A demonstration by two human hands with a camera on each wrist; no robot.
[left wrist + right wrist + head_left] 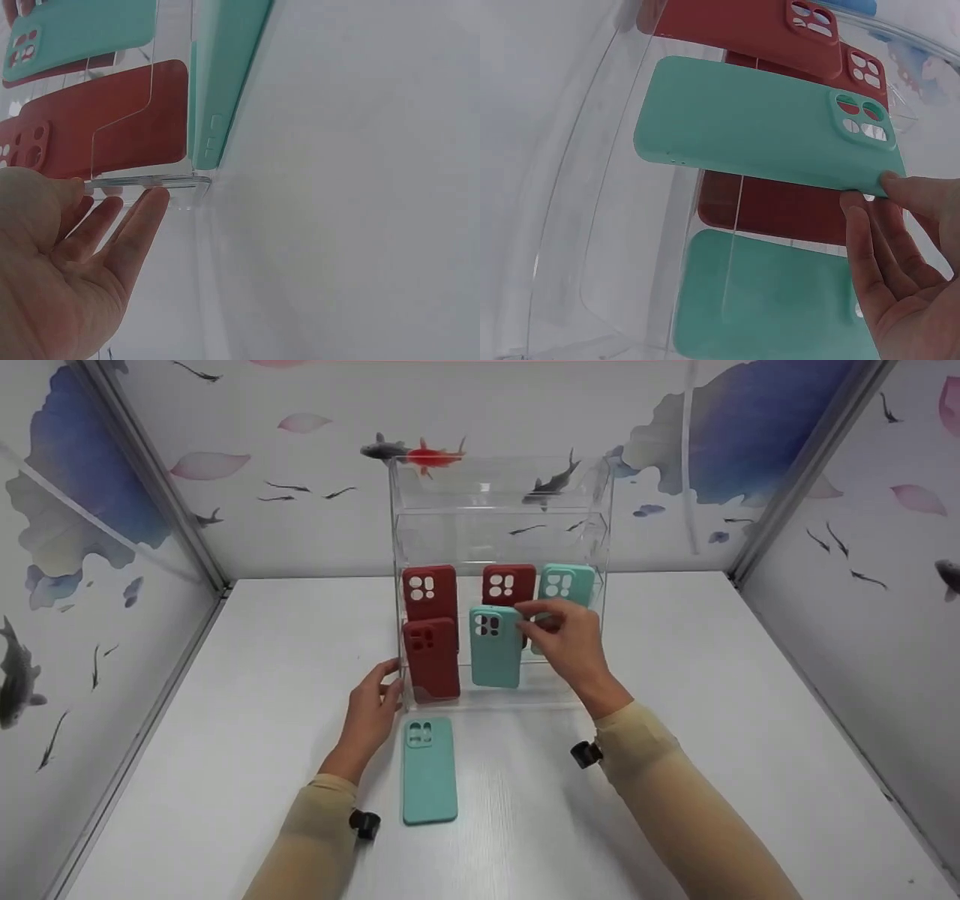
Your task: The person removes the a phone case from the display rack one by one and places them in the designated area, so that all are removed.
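My right hand [574, 641] pinches a teal phone case [495, 652] at its upper right edge, thumb and fingertips on the rim. That case hangs tilted in front of a clear acrylic display rack [525, 701]. With its fingers extended, my left hand [371, 709] touches the rack's left side panel near the bottom. A red phone case [431, 660] stands on the rack's lower tier at the left. Behind, another red case [430, 585], a partly hidden red case [508, 580] and a teal case [568, 583] stand one tier higher.
Another teal phone case [430, 772] lies on the white table [285, 645], in front of the rack. Upper rack tiers [499, 536] hold no cases. Printed panels [300, 532] with fish and petals enclose the table at the back and sides.
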